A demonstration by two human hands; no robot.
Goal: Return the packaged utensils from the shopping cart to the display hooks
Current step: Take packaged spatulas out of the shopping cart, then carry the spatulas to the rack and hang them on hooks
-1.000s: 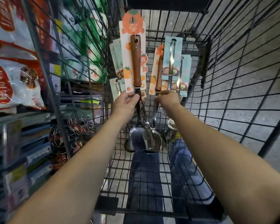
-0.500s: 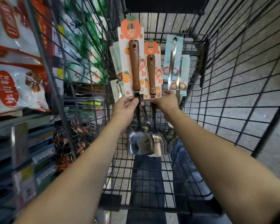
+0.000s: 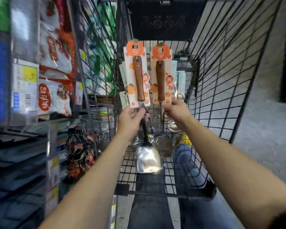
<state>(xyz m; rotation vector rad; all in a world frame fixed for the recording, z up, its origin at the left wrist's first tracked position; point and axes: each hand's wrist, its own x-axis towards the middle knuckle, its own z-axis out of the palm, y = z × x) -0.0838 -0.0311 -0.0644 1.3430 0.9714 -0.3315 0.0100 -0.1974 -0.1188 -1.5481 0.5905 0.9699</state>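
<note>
Two carded utensils with brown wooden handles and orange fruit-print backing cards stand upright above the shopping cart (image 3: 210, 100). My left hand (image 3: 130, 119) pinches the steel neck of the left one, a spatula (image 3: 139, 81) whose shiny blade hangs low over the cart floor. My right hand (image 3: 177, 113) pinches the neck of the right utensil (image 3: 160, 80), whose darker metal head hangs beside that blade. Behind them, more carded utensils (image 3: 180, 86) with pale blue cards lean against the cart's far wall.
Black wire cart walls rise on both sides, with a dark panel (image 3: 163, 19) at the far end. Store shelving on the left holds bagged goods (image 3: 54, 96) and wire whisks (image 3: 82, 151). A grey concrete floor (image 3: 262, 129) lies to the right.
Both hands have lifted their utensils higher out of the cart. The right utensil came up from behind until its card stands level beside the left one.
</note>
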